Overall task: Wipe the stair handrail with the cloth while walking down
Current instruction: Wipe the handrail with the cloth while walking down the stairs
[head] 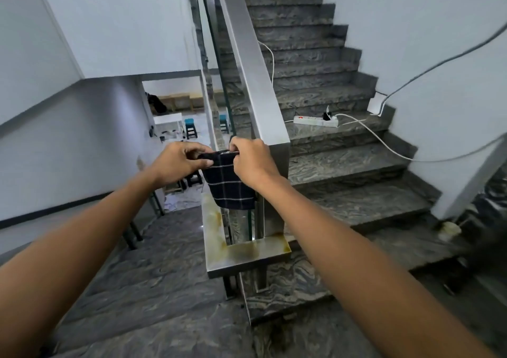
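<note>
hands pinch dark checked cloth [229, 186] by its top edge: left hand [175, 162] at 9 o'clock, right hand [253, 162] at 3, steel handrail [248, 58] just behind.

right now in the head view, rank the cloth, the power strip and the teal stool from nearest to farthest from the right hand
1. cloth: pinched at its top edge by the right hand.
2. power strip: up on a stair, to the hand's right.
3. teal stool: in the room below, far left beyond the handrail.
</note>
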